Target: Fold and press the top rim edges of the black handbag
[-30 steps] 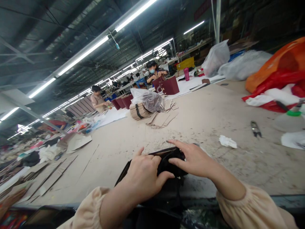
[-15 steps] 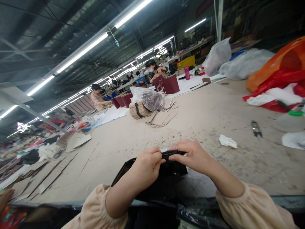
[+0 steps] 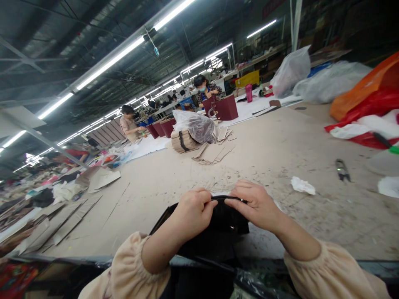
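A black bag [image 3: 215,236] lies at the table's front edge, with a small shiny metal fitting on its side. My left hand [image 3: 195,209] is closed, pinching the bag's upper edge between thumb and fingers. Just to the right, my right hand [image 3: 254,203] grips the same edge, thumb on the near side and fingers behind. A short stretch of black rim shows between both thumbs. The inside of the bag is mostly hidden by my left hand and forearm.
Beyond the bag lie a banded bundle of card pieces [image 3: 183,142], a clear plastic bag [image 3: 195,124] and maroon bags [image 3: 224,109]. Thread snips [image 3: 343,170] and crumpled tissue [image 3: 303,185] lie right. Flat boards [image 3: 71,220] lie left, near another person's hand [image 3: 15,241]. Other people work farther back.
My hands stay on the bag's edge; the right thumb has shifted slightly right, widening the gap between the thumbs. The other person's hand at left has moved up over the boards.
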{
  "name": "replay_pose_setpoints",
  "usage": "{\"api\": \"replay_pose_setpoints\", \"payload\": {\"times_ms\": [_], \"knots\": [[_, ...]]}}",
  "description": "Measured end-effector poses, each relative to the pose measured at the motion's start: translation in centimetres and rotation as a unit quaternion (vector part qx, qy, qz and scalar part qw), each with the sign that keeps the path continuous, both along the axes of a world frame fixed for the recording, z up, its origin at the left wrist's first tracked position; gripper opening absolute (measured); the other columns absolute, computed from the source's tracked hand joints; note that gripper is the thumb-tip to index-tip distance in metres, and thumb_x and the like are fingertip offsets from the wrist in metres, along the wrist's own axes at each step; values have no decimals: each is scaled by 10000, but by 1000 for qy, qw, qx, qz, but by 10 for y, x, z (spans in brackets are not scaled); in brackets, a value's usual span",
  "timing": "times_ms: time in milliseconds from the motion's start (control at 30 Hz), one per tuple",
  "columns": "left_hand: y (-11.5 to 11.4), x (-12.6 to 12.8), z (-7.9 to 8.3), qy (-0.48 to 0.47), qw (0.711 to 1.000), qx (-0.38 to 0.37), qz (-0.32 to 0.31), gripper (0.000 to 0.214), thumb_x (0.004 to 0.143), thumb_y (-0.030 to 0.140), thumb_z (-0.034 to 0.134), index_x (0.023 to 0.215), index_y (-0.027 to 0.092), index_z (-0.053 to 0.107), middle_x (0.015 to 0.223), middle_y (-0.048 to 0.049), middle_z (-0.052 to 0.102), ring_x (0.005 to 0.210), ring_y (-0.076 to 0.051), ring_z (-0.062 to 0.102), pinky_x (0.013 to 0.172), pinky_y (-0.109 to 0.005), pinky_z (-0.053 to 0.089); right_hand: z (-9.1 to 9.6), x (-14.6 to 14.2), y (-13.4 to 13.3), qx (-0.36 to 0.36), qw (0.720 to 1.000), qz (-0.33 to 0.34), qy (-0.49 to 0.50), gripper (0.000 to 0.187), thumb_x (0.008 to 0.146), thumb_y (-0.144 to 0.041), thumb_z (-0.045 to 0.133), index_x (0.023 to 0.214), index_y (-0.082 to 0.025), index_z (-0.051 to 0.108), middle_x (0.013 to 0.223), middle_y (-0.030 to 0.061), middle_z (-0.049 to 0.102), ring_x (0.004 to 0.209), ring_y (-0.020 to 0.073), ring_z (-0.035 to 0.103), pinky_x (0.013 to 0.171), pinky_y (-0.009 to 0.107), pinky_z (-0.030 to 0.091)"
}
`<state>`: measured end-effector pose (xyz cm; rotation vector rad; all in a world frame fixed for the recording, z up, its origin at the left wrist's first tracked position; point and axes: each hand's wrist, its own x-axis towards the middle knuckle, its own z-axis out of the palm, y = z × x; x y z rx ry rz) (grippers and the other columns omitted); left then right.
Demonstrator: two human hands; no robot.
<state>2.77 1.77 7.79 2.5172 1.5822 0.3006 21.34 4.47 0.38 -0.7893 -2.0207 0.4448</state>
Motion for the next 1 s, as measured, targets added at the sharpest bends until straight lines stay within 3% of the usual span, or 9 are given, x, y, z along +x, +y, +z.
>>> {"api": "replay_pose_setpoints", "payload": {"times_ms": [233,333,467,633,767,1000], "knots": [[5,1,-3,1,1000,1,3,247,839,223,489,629,143,589,682,-37,600,666,-121,550,635,-222,413,-2,3,2,-31,999,-1,-20,226,859,-332,517,732,-184,630,665,15,550,716,144,516,656,269,378],[5,0,-4,-3,1000,4,-2,238,828,208,501,616,142,587,684,-34,607,654,-117,549,626,-220,414,0,7,0,-40,998,8,-36,186,830,-328,551,915,-201,657,787,35,617,795,161,553,703,279,419],[5,-1,-5,-9,1000,6,-4,229,829,210,498,637,142,603,702,-39,617,675,-123,561,649,-224,428,2,9,-2,-28,998,22,-44,396,775,-318,613,1153,-203,590,1033,74,624,968,194,555,841,317,444],[5,0,-5,-8,1000,3,1,225,822,202,500,634,141,607,704,-43,618,669,-125,560,645,-227,434,0,1,2,-19,999,-26,2,339,757,-401,641,1032,-205,665,986,78,641,925,199,582,815,326,470],[5,0,-5,-11,1000,3,-9,215,815,180,496,639,142,615,689,-43,616,676,-127,562,642,-223,432,0,-8,2,-51,998,-4,22,168,805,-334,600,894,-239,706,848,30,663,827,155,596,749,273,464],[3,-1,-3,16,1000,-3,-4,215,805,222,516,632,153,623,676,-30,626,664,-125,564,632,-223,422,3,-16,-7,-46,998,-26,34,140,815,-252,572,737,-198,675,670,14,572,724,147,540,659,276,406]]}}
